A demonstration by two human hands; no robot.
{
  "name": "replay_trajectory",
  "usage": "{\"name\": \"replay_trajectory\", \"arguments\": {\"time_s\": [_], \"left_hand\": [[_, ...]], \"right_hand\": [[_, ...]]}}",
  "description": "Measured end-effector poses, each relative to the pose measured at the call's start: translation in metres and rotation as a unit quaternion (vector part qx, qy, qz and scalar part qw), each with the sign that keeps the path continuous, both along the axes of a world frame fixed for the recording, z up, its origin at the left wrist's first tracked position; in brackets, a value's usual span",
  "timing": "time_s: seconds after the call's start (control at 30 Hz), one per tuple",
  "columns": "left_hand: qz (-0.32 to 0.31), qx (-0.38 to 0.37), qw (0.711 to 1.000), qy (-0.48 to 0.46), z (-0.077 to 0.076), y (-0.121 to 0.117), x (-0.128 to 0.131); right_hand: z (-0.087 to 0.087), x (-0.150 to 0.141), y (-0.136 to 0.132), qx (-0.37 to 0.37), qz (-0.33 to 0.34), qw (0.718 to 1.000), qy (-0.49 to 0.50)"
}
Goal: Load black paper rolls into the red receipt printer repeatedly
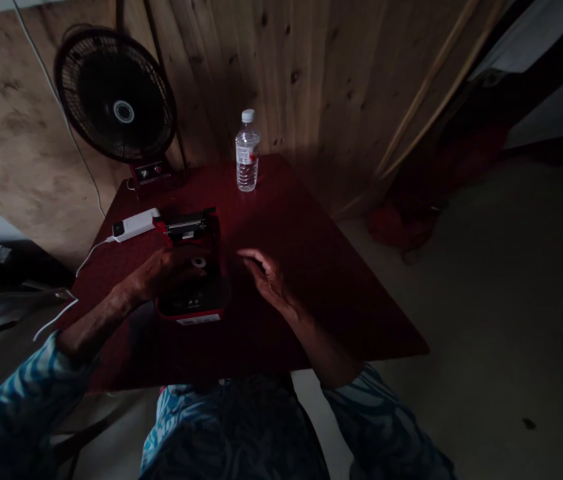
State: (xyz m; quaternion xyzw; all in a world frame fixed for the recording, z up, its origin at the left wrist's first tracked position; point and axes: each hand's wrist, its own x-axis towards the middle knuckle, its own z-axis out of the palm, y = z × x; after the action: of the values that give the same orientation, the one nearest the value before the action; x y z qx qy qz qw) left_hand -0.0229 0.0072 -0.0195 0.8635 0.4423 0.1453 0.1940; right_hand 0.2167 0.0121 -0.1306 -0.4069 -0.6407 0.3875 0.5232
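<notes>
A red and black box-shaped device (189, 305) stands on the dark red table, its hinged black lid (190, 225) raised at the back. My left hand (164, 268) reaches into the device from the left. Its fingers lie on either side of a small white ring (198, 263); deep shadow hides whether they grip it. To the right of the device, my right hand (266, 273) hovers just above the table with thumb and fingers apart and nothing in them. A pale label strip runs along the device's front edge.
A round fan (122, 110) stands at the table's back left. In front of it lies a white power bank-like block (135, 225) with a white cable. A clear water bottle (247, 160) stands upright by the wooden wall (301, 80). The table's (341, 313) right edge slants toward the floor.
</notes>
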Motion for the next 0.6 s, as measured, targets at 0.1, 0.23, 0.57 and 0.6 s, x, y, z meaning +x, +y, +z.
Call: {"name": "replay_trajectory", "arguments": {"time_s": [0.1, 0.23, 0.57, 0.6], "left_hand": [[0.022, -0.012, 1.000, -0.003, 0.005, -0.005, -0.002], [0.039, 0.062, 0.997, -0.019, 0.027, -0.014, -0.002], [0.039, -0.007, 0.995, 0.094, 0.013, 0.004, 0.009], [0.052, 0.001, 0.995, 0.088, 0.008, 0.005, 0.010]], "right_hand": [[0.000, -0.002, -0.001, 0.004, 0.005, 1.000, 0.001], [-0.004, -0.004, -0.001, -0.018, 0.007, 1.000, 0.013], [-0.001, -0.004, -0.001, -0.004, 0.024, 1.000, 0.003], [-0.001, -0.003, -0.002, -0.004, 0.024, 1.000, 0.003]]}}
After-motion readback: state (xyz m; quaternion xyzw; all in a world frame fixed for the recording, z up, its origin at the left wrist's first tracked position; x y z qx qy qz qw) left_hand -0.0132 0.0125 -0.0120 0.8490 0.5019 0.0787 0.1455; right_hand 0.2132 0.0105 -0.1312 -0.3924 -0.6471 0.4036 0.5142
